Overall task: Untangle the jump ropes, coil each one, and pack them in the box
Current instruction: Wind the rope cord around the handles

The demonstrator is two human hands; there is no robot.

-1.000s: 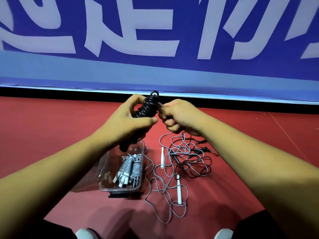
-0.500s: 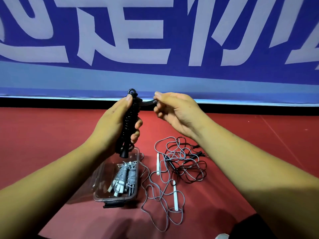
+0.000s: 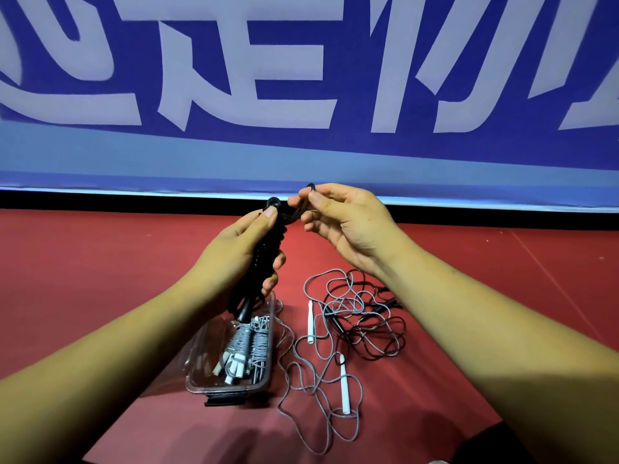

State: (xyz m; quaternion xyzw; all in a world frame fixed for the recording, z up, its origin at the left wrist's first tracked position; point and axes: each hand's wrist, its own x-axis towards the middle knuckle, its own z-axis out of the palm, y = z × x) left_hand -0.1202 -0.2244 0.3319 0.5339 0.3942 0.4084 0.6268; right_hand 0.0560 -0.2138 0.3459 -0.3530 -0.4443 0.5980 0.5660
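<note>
Two hands, both ours, are up over the red floor [image 3: 100, 279], in front of a blue banner [image 3: 301, 78] with large pale lettering.

1. Left hand [image 3: 234, 259]: we grip the black rope [image 3: 266, 259], wound into a tight upright bundle. Fingers curl round its middle and the thumb presses near its top. A black handle end sticks out below the palm, just above the box.
2. Right hand [image 3: 345, 226]: we pinch the free end [image 3: 294, 212] of that same black rope between thumb and forefinger, just right of the bundle's top. The other fingers are loosely curled.
3. Box [image 3: 196, 366]: clear plastic, open, on the floor below the left hand, with a dark latch [image 3: 224, 402] on its near edge.
4. Grey bundles [image 3: 249, 343]: coiled ropes with white handles, lying inside the box. We cannot tell their exact count.
5. Grey rope [image 3: 321, 380]: loose and uncoiled on the floor right of the box, looping from far to near. One strand touches the box's right wall. Its two white handles [image 3: 344, 385] lie apart, one farther and one nearer.
6. Dark rope [image 3: 378, 339]: a second loose one, thin, tangled over the far right part of the grey rope, below the right wrist.
</note>
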